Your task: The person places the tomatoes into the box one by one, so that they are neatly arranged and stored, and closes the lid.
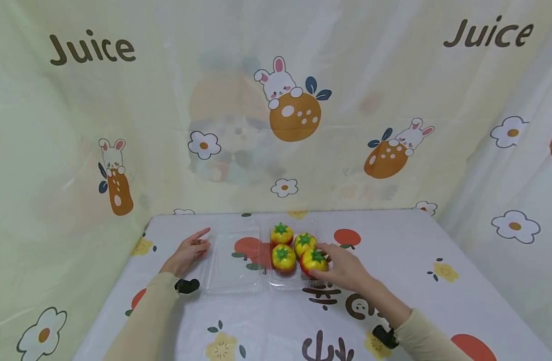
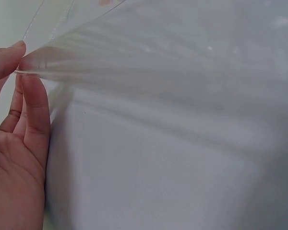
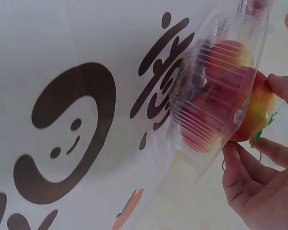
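In the head view, a clear plastic clamshell box lies opened flat, its lid (image 1: 233, 268) on the left and its base (image 1: 282, 285) on the right. Several yellow-red toy fruits (image 1: 283, 258) with green leafy caps sit in the base. My right hand (image 1: 346, 268) grips the front right toy fruit (image 1: 315, 260) between thumb and fingers; in the right wrist view that fruit (image 3: 259, 110) is at the base's rim. At the lid's left edge is my left hand (image 1: 192, 253). The left wrist view shows its thumb and fingers (image 2: 36, 96) pinching a thin clear plastic edge.
A pale printed cloth (image 1: 393, 235) with fruit, flowers and dark lettering covers the table. Behind it hangs a printed curtain (image 1: 240, 195), and more curtain closes off both sides. Dark straps (image 1: 187, 286) are on both wrists.
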